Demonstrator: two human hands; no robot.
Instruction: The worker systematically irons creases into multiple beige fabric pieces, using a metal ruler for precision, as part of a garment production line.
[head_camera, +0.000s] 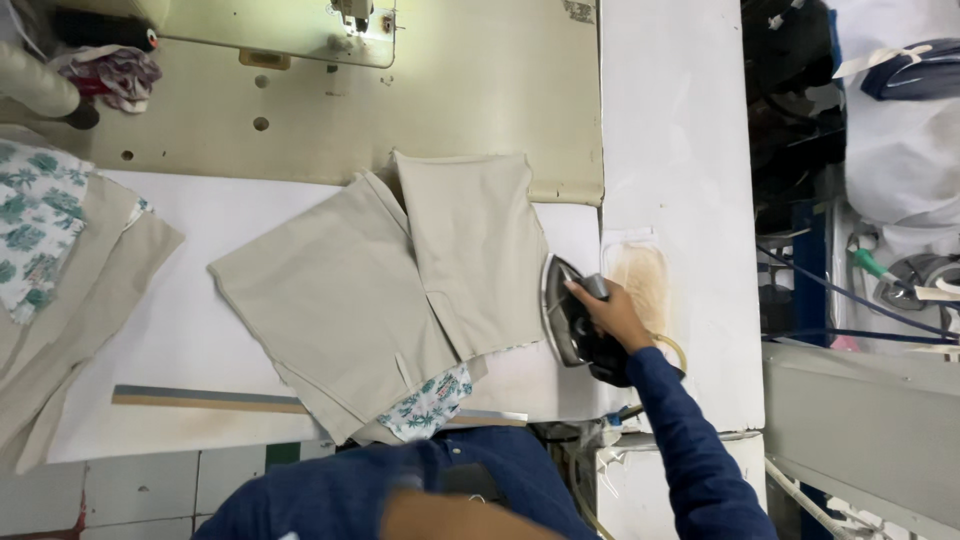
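White ironing table (680, 120), right grip (612, 312) clenched around iron (566, 318) beside beige fabric (400, 290).

white worktable (680, 150) | beige sewing-machine table (470, 90) | pale tiled floor (150, 490) | even light

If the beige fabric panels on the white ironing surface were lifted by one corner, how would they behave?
The beige fabric panels would likely drape and sag: they lie flat, thin and overlapping. They are probably light, so a push might bunch them or slide them on the white ironing surface. The right hand on the dark iron does not pin them.
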